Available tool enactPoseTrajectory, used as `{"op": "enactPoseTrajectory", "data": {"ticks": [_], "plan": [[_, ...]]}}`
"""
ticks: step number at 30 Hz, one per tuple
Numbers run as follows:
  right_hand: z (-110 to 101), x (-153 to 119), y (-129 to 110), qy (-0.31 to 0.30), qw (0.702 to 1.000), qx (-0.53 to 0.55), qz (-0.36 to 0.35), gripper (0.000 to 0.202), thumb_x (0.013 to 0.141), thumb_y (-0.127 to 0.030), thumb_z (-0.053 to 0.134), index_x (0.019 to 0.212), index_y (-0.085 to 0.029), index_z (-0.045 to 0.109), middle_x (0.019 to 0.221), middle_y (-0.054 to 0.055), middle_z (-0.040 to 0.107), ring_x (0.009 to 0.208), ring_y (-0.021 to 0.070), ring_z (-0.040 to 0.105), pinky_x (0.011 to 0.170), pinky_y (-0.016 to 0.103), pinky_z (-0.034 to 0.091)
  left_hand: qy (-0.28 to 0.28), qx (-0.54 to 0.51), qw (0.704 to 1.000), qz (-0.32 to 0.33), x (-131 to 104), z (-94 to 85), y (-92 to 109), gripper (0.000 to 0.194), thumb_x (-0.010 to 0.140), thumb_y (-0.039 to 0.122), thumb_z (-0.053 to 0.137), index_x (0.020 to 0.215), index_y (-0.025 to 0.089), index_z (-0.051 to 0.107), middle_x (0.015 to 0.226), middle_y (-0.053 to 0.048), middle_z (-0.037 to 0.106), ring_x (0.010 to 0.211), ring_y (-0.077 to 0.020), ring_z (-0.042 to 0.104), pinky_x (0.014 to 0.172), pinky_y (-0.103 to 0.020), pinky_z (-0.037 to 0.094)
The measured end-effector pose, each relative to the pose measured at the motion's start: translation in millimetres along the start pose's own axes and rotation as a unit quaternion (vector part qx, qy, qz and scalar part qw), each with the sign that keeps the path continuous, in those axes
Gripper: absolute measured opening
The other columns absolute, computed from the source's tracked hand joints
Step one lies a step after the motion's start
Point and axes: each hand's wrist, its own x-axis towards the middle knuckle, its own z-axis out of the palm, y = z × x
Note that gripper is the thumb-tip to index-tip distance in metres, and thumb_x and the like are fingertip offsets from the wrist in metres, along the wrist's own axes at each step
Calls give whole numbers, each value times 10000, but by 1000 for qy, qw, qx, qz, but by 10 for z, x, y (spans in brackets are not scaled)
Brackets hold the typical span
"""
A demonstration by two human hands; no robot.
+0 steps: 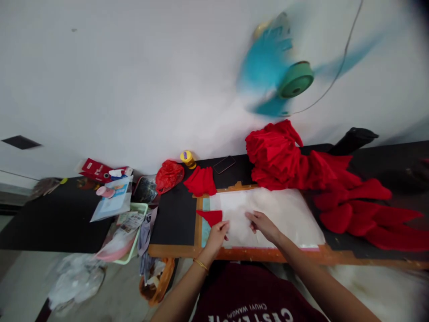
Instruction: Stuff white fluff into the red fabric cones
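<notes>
Both hands are over a white sheet (291,214) on the table. My left hand (219,233) is closed at the sheet's left part, fingertips pressed together beside a small red fabric piece (213,217); what it pinches is too small to make out. To the right, my right hand (262,223) has thumb and index finger together over white fluffy material (239,219), and its hold is unclear too. A stack of red fabric pieces (201,181) lies behind the left hand. Beyond the right hand is a large heap of red fabric (276,156).
A phone (224,165), a yellow-lidded jar (188,159) and a red plastic bag (170,176) stand near the wall. Left are a green basket (134,241) and a red box (97,170). A blue fan (268,62) spins above. Red stuffed-looking pieces (372,214) lie right.
</notes>
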Motion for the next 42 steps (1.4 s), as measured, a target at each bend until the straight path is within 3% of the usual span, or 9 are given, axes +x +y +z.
{"op": "enactPoseTrajectory", "data": {"ticks": [3,7,11,19,24,29,34,39,42], "plan": [[179,13,-7,-19,1000,8,7,428,758,-612,640,722,-208,503,518,-63,503,448,111,471,431,241,373,43,-41,997,57,-35,41,88,327,682,127,763,996,200,706,883,-27,650,741,-153,547,718,-240,416],[479,35,-19,-13,999,44,14,451,737,-627,654,796,-214,483,545,-67,531,455,113,498,423,234,397,34,-47,992,111,3,77,120,330,565,61,812,848,201,717,936,-47,661,948,-204,562,895,-258,393],[632,24,-45,-56,996,65,5,433,720,-597,669,785,-191,533,625,-24,604,544,120,563,540,266,483,32,-41,996,71,116,-94,51,149,610,171,800,664,173,661,665,13,595,735,-172,524,728,-253,398],[812,-42,-99,77,997,18,-21,320,752,-488,670,768,-174,607,745,-6,576,654,118,522,527,221,438,-40,-129,991,9,204,-576,121,411,611,490,785,792,137,676,721,-52,686,650,-176,581,656,-290,449],[1176,-171,-180,62,991,113,-31,442,777,-534,668,1098,-246,573,1003,21,599,839,157,593,625,264,525,-98,-138,986,11,210,-654,139,434,601,472,809,845,132,692,774,-68,707,675,-181,600,661,-287,461],[1320,-155,-177,151,982,109,-40,402,707,-544,716,801,-187,557,642,-60,478,564,92,466,594,253,472,-114,-148,982,22,283,-753,119,414,618,500,794,786,146,660,709,-31,665,652,-166,567,629,-268,439],[1295,-249,-230,211,974,70,-35,365,720,-508,720,787,-186,562,757,-26,523,621,98,498,600,248,476,-93,-165,981,28,396,-940,71,379,640,492,780,743,161,626,703,-1,624,677,-146,533,647,-246,412],[1513,-256,-266,172,980,95,-41,497,794,-563,659,1166,-258,533,969,12,578,781,159,598,607,278,521,-118,-152,981,19,365,-921,7,327,656,443,778,733,150,654,718,-11,630,678,-143,516,648,-248,397],[1574,-119,-193,141,987,68,-48,460,769,-564,694,1037,-201,603,786,-16,564,651,123,535,581,257,487,-127,-146,981,14,317,-889,-18,313,628,415,802,716,144,672,678,-6,622,660,-142,509,644,-253,392]]}}
